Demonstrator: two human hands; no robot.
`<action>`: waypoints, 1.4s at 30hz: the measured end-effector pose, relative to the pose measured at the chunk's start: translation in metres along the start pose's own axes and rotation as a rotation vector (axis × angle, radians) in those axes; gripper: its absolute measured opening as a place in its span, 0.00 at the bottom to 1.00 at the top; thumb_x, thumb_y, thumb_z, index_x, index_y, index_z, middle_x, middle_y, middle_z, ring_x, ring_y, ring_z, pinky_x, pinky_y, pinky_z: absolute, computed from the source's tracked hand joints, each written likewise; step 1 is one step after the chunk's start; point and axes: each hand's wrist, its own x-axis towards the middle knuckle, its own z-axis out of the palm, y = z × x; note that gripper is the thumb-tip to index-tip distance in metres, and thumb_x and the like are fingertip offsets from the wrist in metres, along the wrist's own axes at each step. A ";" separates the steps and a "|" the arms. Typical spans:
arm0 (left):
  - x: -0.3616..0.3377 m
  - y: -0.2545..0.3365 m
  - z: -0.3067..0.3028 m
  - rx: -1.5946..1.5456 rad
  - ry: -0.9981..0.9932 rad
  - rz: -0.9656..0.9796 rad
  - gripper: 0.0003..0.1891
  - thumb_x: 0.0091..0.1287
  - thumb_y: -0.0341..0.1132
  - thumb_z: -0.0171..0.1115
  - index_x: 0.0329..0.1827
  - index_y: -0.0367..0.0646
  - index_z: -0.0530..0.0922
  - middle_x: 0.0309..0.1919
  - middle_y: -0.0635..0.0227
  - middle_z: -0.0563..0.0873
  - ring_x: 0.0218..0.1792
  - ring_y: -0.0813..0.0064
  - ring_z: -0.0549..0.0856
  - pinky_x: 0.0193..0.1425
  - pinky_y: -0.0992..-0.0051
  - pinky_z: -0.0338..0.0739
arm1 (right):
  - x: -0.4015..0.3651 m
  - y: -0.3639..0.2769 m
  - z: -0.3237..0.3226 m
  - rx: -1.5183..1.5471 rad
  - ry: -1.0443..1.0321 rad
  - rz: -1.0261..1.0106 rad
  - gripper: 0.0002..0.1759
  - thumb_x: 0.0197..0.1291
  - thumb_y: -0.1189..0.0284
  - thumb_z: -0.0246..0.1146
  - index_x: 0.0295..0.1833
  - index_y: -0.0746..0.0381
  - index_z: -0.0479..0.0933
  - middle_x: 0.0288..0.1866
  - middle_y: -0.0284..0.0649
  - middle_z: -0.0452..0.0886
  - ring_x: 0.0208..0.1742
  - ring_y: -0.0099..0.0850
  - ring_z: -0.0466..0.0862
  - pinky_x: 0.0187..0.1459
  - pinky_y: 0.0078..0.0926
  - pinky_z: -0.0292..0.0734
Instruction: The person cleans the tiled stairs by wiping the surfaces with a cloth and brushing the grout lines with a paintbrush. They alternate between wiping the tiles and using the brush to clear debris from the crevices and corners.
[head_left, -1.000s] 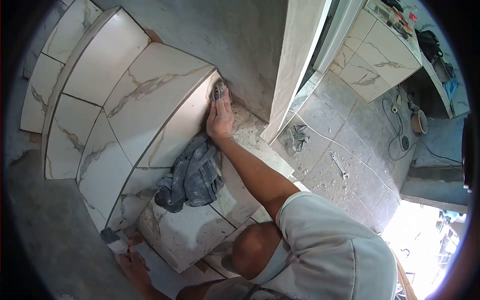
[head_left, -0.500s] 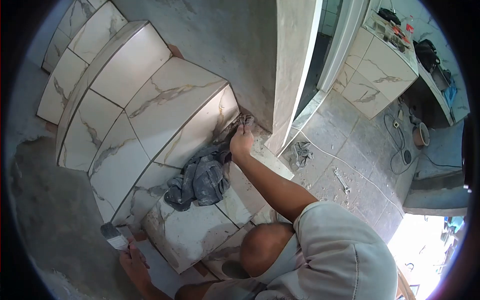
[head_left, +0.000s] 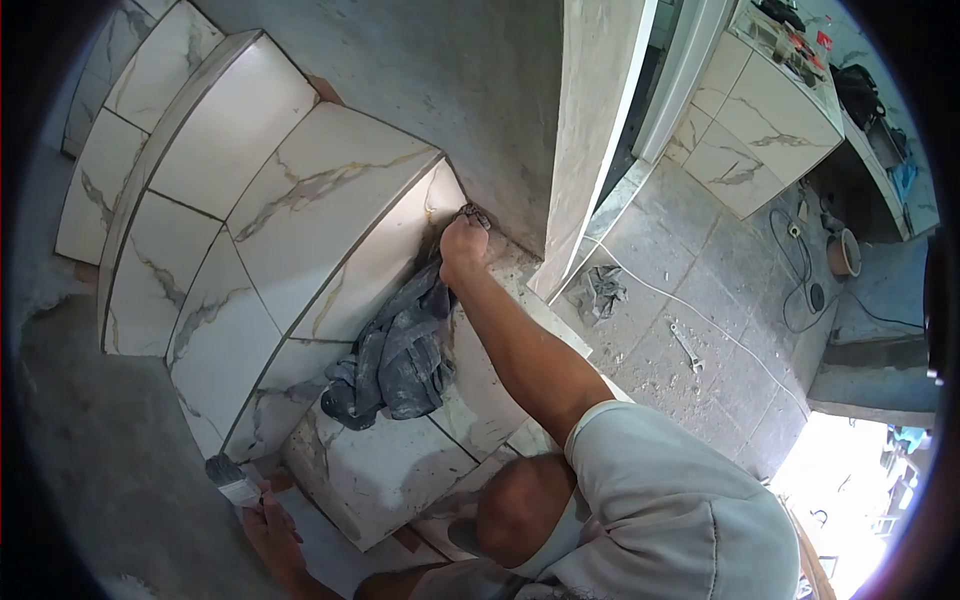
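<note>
My left hand is closed round the handle of a paintbrush with dark bristles and a pale band. The bristles are beside the lower corner of the tiled step, against the grey cement. My right hand is closed on a dusty grey cloth, at the inner corner where the step's riser meets the wall. Most of the cloth lies bunched on the lower tiled step; its upper part stretches to my fingers. My knee is bent in front of the lower step.
Marble-patterned steps curve upward at the left. A door frame stands right of the wall. On the tiled floor lie a crumpled grey bag, a wrench, debris and a white cable. A bucket stands farther right.
My right hand has shifted slightly left, and the cloth below it is now drawn out toward the hand. The left hand with the paintbrush has hardly moved. The view has shifted a little.
</note>
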 end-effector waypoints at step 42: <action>0.021 -0.007 0.017 0.089 0.013 -0.071 0.12 0.74 0.40 0.54 0.48 0.41 0.75 0.19 0.79 0.67 0.15 0.88 0.65 0.15 0.82 0.58 | -0.023 0.037 -0.015 -0.331 0.089 -1.097 0.16 0.71 0.73 0.55 0.56 0.75 0.75 0.54 0.57 0.78 0.56 0.52 0.78 0.58 0.36 0.73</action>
